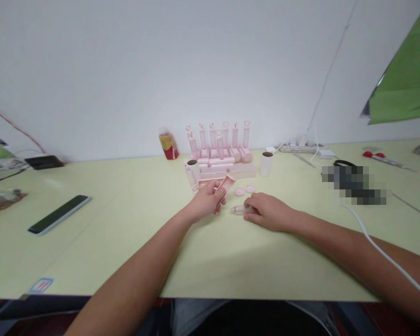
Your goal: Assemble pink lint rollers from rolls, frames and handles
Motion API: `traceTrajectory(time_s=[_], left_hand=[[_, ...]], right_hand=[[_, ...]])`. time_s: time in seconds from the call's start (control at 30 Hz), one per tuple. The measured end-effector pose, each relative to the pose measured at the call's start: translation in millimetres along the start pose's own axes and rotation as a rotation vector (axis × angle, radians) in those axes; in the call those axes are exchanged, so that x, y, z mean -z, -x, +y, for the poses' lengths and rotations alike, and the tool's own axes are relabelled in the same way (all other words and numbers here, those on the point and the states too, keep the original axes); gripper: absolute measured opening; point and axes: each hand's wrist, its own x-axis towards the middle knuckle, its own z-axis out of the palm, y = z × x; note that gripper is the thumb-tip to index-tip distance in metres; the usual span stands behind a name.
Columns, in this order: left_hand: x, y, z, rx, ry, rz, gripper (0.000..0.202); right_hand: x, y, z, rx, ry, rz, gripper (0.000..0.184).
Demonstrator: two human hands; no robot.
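My left hand [207,200] is closed around a slim pink tube [226,184] that sticks up and to the right out of the fingers. My right hand [266,210] rests on the pale green table [126,242] with its fingers curled onto a small clear tube [238,210] lying flat. Two round pink caps [244,190] lie just behind the hands. Further back stands a cluster of pink tubes with heart-shaped tops and pink boxes [219,154].
A red and yellow bottle [168,144] and a white cup [266,163] flank the pink cluster. A dark phone [59,213] lies at the left. A white cable [381,252] crosses my right forearm. A power strip [301,148] and red-handled scissors [385,158] sit at the back right.
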Motion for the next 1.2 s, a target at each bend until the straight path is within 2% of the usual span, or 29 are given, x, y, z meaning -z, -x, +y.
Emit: traceTrajectory(time_s=[0.1,0.2,0.3,0.43,0.53,0.63,0.73,0.9,1.2], left_hand=[[-2.7,-1.3,-6.2,-0.072,-0.261,0.048,0.028],[-6.7,-2.0,-9.8,-0.161,-0.497,0.148,0.023],[-13.1,-2.0,-11.9,-0.183,-0.599,0.195,0.022],[-23.9,-1.9,-10.0,-0.217,-0.562,0.217,0.021],[-25.2,-2.7,-4.8,-0.260,-0.436,0.273,0.030],[-17.5,-4.8,-1.1,-0.240,-0.305,0.362,0.037],[-8.9,-7.3,-1.6,-0.179,-0.234,0.407,0.031],[-8.5,-8.9,-3.4,-0.156,-0.234,0.364,0.025],[-15.0,-8.7,-6.4,-0.178,-0.296,0.263,0.020]], right_hand=[[1.9,-0.6,-0.6,-0.008,0.003,0.043,0.022],[5.6,-1.4,-0.2,-0.047,-0.062,0.164,0.035],[6.3,-1.4,1.0,-0.076,-0.163,0.267,0.047],[2.8,-1.9,1.9,-0.010,-0.210,0.324,0.039],[4.3,-6.0,7.9,0.032,-0.154,0.376,0.033],[8.9,-13.1,24.6,-0.040,-0.052,0.428,0.027],[8.8,-20.1,46.9,-0.150,0.046,0.441,0.025],[-4.5,-27.3,70.9,-0.226,0.096,0.402,0.027],[-15.6,-33.3,77.7,-0.292,0.132,0.296,0.029]])
